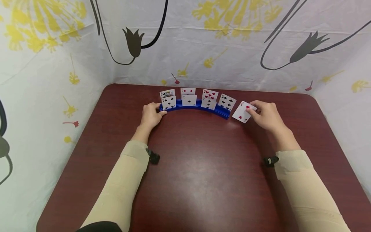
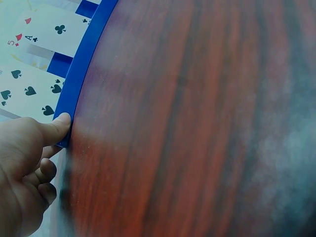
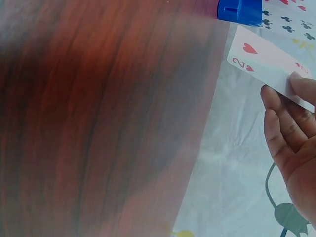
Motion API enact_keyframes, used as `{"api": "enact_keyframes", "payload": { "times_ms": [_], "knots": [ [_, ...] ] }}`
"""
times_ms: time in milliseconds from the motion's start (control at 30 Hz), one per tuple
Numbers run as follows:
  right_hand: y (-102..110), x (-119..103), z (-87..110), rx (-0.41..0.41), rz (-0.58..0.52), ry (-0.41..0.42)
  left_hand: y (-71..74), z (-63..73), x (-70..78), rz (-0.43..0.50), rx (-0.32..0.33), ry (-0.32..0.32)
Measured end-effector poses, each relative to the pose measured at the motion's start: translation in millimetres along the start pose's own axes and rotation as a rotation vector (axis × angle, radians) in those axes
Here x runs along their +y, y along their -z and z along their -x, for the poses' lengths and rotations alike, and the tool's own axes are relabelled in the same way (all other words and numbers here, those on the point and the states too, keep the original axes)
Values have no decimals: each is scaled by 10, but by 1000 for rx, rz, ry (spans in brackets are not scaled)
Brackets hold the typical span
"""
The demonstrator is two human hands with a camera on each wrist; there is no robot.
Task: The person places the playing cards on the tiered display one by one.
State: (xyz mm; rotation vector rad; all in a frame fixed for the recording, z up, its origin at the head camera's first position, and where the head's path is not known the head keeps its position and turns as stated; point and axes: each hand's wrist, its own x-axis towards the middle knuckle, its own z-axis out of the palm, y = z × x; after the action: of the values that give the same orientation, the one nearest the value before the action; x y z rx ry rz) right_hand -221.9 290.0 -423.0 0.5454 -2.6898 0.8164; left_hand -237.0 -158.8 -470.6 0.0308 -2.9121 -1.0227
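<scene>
A curved blue card holder point(image 1: 198, 104) stands near the far edge of the table with several playing cards upright in it. My left hand point(image 1: 150, 115) grips its left end, the thumb point(image 2: 61, 123) pressed on the front rim. Closest to that hand are a spades card point(image 1: 169, 102) with a king behind it, then an ace of clubs point(image 1: 189, 100) before a five of diamonds point(image 1: 187, 90). Between thumb and fingers, my right hand point(image 1: 268, 116) pinches a two of hearts point(image 1: 241, 112), tilted, just off the holder's right end. A clubs card point(image 1: 227, 102) stands alone there.
A dark red-brown wooden table point(image 1: 203, 174) with rounded corners lies under both arms. Behind and beside it hangs a white cloth point(image 1: 162, 71) printed with yellow and grey flowers. A hearts card point(image 1: 210, 94) stands behind another black-suited card right of the holder's middle.
</scene>
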Motion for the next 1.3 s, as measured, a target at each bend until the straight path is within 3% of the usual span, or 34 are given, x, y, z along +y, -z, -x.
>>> {"api": "enact_keyframes", "payload": {
  "times_ms": [467, 800, 1300],
  "knots": [
    [-52, -84, 2, 42, -87, 62, 6, 8, 4, -6, 2, 4],
    [-135, -156, -20, 55, -50, 78, 3, -7, 0, -6, 1, 6],
    [-298, -289, -86, 170, -10, 179, -5, -6, -7, 1, 10, 4]
  ]
}}
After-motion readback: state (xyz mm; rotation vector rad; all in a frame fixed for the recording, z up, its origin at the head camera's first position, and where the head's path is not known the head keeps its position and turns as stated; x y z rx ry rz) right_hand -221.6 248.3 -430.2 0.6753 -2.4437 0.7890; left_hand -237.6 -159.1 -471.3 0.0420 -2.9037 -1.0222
